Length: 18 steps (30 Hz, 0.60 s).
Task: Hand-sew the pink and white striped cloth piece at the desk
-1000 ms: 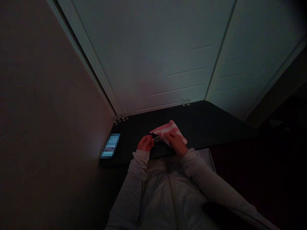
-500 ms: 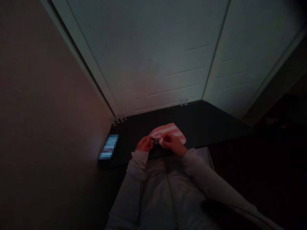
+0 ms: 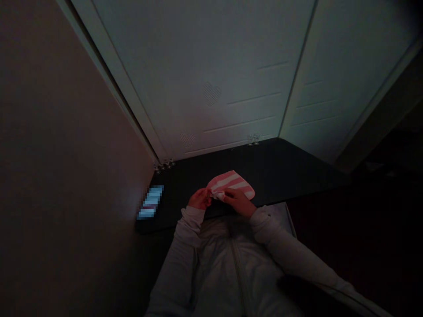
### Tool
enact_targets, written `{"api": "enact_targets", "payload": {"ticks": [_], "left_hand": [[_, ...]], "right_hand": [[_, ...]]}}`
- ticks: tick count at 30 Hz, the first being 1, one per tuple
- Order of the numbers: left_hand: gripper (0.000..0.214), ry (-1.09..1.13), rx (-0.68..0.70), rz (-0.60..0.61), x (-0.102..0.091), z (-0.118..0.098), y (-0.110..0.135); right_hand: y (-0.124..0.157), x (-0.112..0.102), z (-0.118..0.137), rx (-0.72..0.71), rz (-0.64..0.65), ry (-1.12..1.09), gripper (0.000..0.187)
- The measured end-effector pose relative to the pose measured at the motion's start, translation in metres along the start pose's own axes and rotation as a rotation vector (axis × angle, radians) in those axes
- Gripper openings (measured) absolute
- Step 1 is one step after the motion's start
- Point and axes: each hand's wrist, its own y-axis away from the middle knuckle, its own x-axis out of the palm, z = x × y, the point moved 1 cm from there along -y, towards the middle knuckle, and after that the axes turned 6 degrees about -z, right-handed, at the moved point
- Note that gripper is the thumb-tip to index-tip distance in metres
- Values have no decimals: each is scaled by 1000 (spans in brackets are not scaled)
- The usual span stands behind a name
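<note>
A pink-and-white striped cloth pouch (image 3: 233, 179) lies over the black table near its front edge, its narrow, bunched end toward the left. At that end my left hand (image 3: 199, 199) is closed, fingertips pinching the gathered cloth. My right hand (image 3: 240, 201) grips the pouch's near edge, thumb and fingers pressed together on the crumpled white part. Between the two hands is a small pale, shiny bit; dim light and the fingers keep me from telling what it is.
Several small clear objects (image 3: 164, 165) stand at the table's back left corner, and a few more clear objects (image 3: 253, 139) by the back panel. A lit phone-like screen (image 3: 150, 202), pixelated, leans at the left wall. The black table (image 3: 291, 169) meets white panels behind.
My right fingers have straightened somewhat and lie flatter along the pouch. The shiny clear thing between my hands shows less now. The pouch has shifted slightly left.
</note>
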Motion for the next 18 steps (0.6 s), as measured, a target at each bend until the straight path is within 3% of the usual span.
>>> {"api": "enact_targets", "payload": {"ticks": [9,18], "left_hand": [[38,12,20,3,-1,3,-1],[35,37,12,6,0,0,2]], "right_hand": [[0,0,1,-61,38,101,17],[2,-2,5,-14,72,-49,20]]}}
